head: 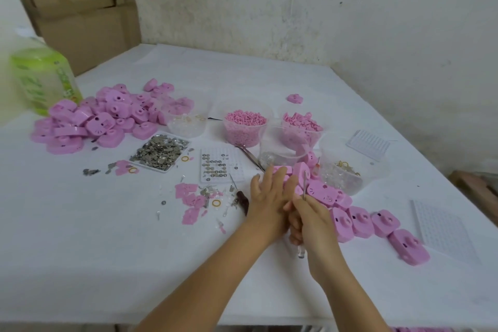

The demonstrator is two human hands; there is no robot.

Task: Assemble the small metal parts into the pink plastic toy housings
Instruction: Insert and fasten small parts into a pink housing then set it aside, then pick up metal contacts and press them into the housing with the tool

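Pink toy housing lies mid-table under the nearly straight fingers of the left hand; the right hand pinches a thin metal tool. Seating the part likely needs firm bracing and a light push.

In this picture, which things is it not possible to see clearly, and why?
Head view, the only one:
1. Pink housing under the left hand: mostly covered by the fingers.
2. Thin metal tool in the right hand: too thin to identify.
3. Green bottle label: blurred.
4. Round parts on the white tray: too small to identify.
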